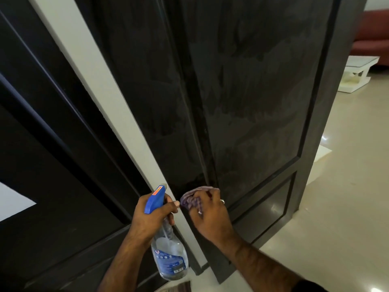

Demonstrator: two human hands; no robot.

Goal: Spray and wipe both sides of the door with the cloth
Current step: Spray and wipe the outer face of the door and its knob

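Right hand [210, 213] pinches a crumpled purple cloth [192, 199] against the streaky dark panelled door [252, 102]; beside it, left hand [151, 213] grips a clear plastic spray bottle [168, 249].

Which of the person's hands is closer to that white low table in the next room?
Right. The right hand is nearer the white table; the left hand lies farther away.

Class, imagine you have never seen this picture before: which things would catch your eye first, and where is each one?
First the tall dark door, filling the middle and streaked with hazy wipe marks. Low in the middle, the right hand presses a crumpled purple cloth against the door's lower part. Just left of it, the left hand grips a clear spray bottle with a bright blue trigger head.
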